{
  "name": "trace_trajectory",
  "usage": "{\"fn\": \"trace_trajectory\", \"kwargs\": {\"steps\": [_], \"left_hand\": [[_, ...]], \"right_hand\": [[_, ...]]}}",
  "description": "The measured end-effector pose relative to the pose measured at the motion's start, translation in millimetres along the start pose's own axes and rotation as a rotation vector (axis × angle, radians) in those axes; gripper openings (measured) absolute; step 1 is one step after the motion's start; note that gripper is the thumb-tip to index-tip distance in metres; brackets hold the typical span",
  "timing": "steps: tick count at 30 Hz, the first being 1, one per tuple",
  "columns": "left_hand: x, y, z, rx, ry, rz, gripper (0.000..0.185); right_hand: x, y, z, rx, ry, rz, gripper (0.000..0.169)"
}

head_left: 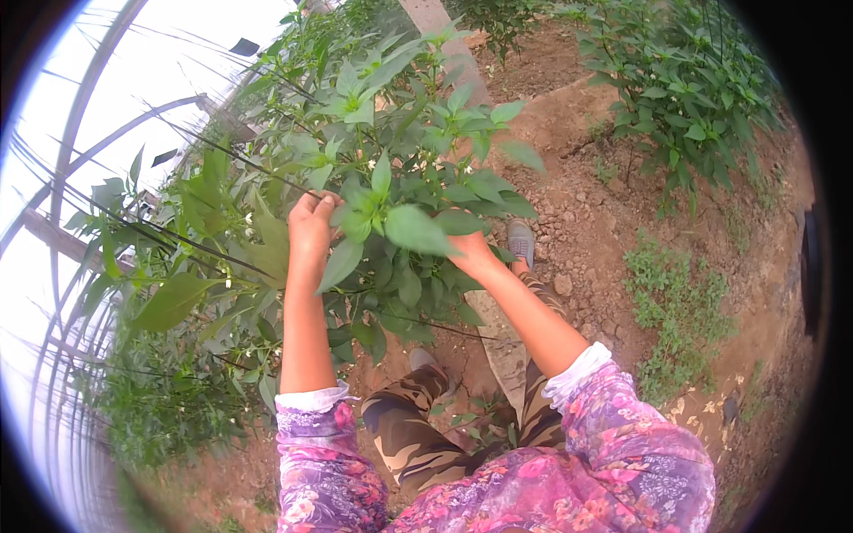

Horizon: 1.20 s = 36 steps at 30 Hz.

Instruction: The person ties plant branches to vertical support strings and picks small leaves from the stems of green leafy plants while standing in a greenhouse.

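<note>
My left hand point(312, 216) is raised among the leaves, its thumb and fingertips pinched on a thin dark cord point(250, 160) that runs up to the upper left. Right in front of me stands a bushy pepper plant point(406, 286) with small white flowers. One of its leafy shoot tips point(373, 216) rises between my hands, close to the camera and slightly blurred. My right hand point(470, 248) reaches into the foliage from the right. Leaves cover its fingers, so what they hold is hidden.
Another dark cord point(206, 248) crosses the plants at left. Curved greenhouse frame bars point(83, 120) stand beyond. A concrete strip point(496, 333) lies between my feet, and a pale beam point(450, 50) rises ahead. More pepper plants point(680, 100) grow at right, with low weeds point(676, 313) on reddish soil point(566, 220).
</note>
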<state>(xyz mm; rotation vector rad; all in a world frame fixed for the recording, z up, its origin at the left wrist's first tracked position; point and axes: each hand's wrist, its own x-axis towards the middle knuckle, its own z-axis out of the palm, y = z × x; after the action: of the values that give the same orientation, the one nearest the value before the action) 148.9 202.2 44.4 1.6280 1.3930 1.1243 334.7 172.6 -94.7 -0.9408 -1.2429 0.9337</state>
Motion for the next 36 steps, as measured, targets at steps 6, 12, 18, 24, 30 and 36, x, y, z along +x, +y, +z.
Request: {"fn": "trace_trajectory", "kwargs": {"steps": [6, 12, 18, 24, 30, 36], "left_hand": [[-18, -7, 25, -0.146, -0.053, -0.129, 0.025], [-32, -20, 38, 0.070, 0.210, 0.054, 0.030], [-44, -56, 47, 0.355, 0.024, 0.216, 0.028], [-33, -81, 44, 0.136, 0.365, 0.376, 0.028], [-32, -83, 9, 0.036, 0.306, 0.061, 0.011], [-35, -89, -16, -0.186, 0.370, 0.032, 0.006]], "right_hand": [[25, 14, 20, -0.103, -0.002, -0.069, 0.027], [61, 27, 15, 0.053, 0.045, 0.181, 0.028], [62, 13, 25, 0.108, -0.040, 0.032, 0.020], [22, 0, 56, 0.029, -0.163, -0.329, 0.021], [5, 12, 73, -0.029, -0.100, -0.332, 0.011], [26, 33, 45, 0.081, -0.067, 0.064, 0.015]]}}
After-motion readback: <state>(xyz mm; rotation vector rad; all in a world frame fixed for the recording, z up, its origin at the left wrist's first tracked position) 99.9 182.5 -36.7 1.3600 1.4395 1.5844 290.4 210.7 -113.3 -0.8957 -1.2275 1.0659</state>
